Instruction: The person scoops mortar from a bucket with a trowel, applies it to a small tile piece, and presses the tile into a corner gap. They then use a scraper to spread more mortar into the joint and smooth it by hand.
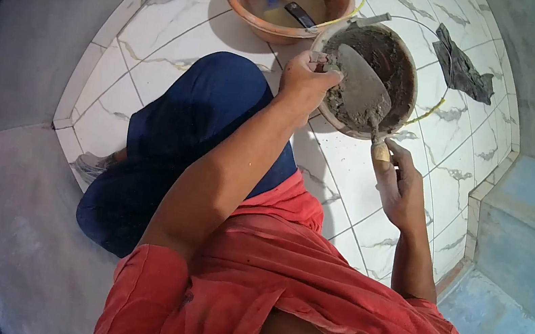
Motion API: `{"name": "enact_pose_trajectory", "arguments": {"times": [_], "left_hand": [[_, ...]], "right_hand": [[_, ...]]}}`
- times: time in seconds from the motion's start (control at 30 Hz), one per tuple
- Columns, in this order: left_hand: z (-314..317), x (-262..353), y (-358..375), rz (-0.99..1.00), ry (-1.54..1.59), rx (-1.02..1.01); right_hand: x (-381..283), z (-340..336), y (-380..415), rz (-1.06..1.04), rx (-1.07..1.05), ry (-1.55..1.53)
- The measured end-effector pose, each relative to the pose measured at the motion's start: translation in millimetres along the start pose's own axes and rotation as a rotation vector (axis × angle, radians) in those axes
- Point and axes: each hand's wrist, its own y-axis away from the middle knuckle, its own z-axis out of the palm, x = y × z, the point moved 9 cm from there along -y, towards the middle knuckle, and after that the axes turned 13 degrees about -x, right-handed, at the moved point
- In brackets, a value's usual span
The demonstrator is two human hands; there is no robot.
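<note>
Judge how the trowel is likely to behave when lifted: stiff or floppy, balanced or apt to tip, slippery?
The trowel is probably stiff, since its broad blade looks unbent. It may tip blade-first, as that blade far outspans the handle at the right hand. Its neck could be slippery, being smeared with grey mix.

the left hand [303, 80] is held forward, fingers curled, the left forearm [235, 155] slanted across; the right hand [401, 186] is extended, its fingers bent.
</note>
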Motion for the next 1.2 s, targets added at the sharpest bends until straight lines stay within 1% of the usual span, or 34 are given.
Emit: {"name": "enact_pose_trajectory", "arguments": {"times": [0.03, 0.07, 0.1, 0.13, 0.17, 0.2, 0.23, 0.27, 0.3, 0.33, 0.37, 0.43, 0.5, 0.53, 0.57, 0.63, 0.7, 0.73, 0.77, 0.8, 0.83, 0.87, 0.9, 0.93, 0.97, 1.03, 1.1, 1.13, 1.17, 1.2], "left_hand": [[-4, 2, 0, -0.005, 0.030, 0.007], [-10, 7, -1, 0.003, 0.029, 0.017], [-13, 7, -1, -0.029, 0.078, 0.000], [-16, 7, -2, -0.060, 0.130, -0.017], [-20, 8, -3, -0.052, 0.135, -0.002], [-14, 14, -7, 0.018, 0.278, -0.121], [-13, 30, -3, 0.096, 0.411, -0.225], [-19, 38, 3, 0.097, 0.443, -0.195], [-25, 51, 14, 0.101, 0.465, -0.141], [-34, 56, 18, 0.160, 0.532, -0.142], [-51, 64, 23, 0.228, 0.592, -0.150], [-82, 88, 50, 0.265, 0.633, -0.087], [-123, 104, 73, 0.340, 0.597, -0.031], [-147, 113, 90, 0.393, 0.628, -0.005], [-169, 121, 108, 0.440, 0.660, 0.017], [-208, 124, 147, 0.489, 0.577, 0.119], [-240, 132, 190, 0.508, 0.524, 0.263], [-257, 129, 205, 0.501, 0.495, 0.363], [-276, 120, 220, 0.493, 0.466, 0.464], [-293, 118, 230, 0.576, 0.537, 0.415], [-309, 113, 240, 0.573, 0.543, 0.420], [-328, 109, 255, 0.579, 0.530, 0.509], [-346, 109, 270, 0.586, 0.517, 0.595], [-359, 110, 282, 0.580, 0.525, 0.670], [-371, 115, 288, 0.581, 0.524, 0.677], [-398, 120, 310, 0.551, 0.419, 0.836], [-418, 119, 319, 0.536, 0.419, 0.838], [-425, 119, 319, 0.525, 0.412, 0.800], [-428, 117, 316, 0.509, 0.404, 0.759], [-427, 115, 314, 0.497, 0.414, 0.756]], "right_hand": [[3, 2, -4, 0.065, -0.031, -0.105], [4, 1, -8, 0.043, 0.015, -0.150], [3, 0, -12, 0.035, 0.007, -0.147], [5, -3, -15, 0.080, 0.012, -0.097], [7, -7, -20, 0.119, 0.015, -0.045], [4, -13, -26, 0.070, 0.030, 0.105], [-6, -18, -31, 0.067, 0.063, 0.256], [-10, -22, -36, 0.098, 0.109, 0.224], [4, -26, -47, 0.114, 0.086, 0.319], [-6, -23, -55, 0.197, 0.038, 0.353], [-10, -20, -65, 0.192, 0.011, 0.516], [-8, -21, -86, 0.137, 0.059, 0.719], [-19, -27, -91, -0.014, 0.086, 0.725], [-57, -20, -89, -0.074, 0.111, 0.667], [-79, -16, -93, -0.061, 0.101, 0.545], [-135, 19, -88, -0.336, 0.026, 0.268], [-193, 82, -96, -0.492, -0.222, 0.168], [-222, 119, -100, -0.488, -0.304, 0.022], [-263, 155, -101, -0.650, -0.331, 0.037], [-288, 196, -116, -0.689, -0.412, -0.039], [-306, 237, -133, -0.690, -0.447, -0.047], [-336, 269, -145, -0.781, -0.418, -0.158], [-353, 305, -158, -0.739, -0.489, -0.187], [-369, 335, -169, -0.779, -0.505, -0.189], [-380, 365, -177, -0.682, -0.630, -0.212], [-394, 407, -184, -0.656, -0.689, -0.232], [-399, 427, -189, -0.665, -0.675, -0.208], [-400, 432, -191, -0.681, -0.656, -0.190], [-397, 436, -193, -0.668, -0.657, -0.186], [-388, 438, -195, -0.603, -0.687, -0.256]]}}
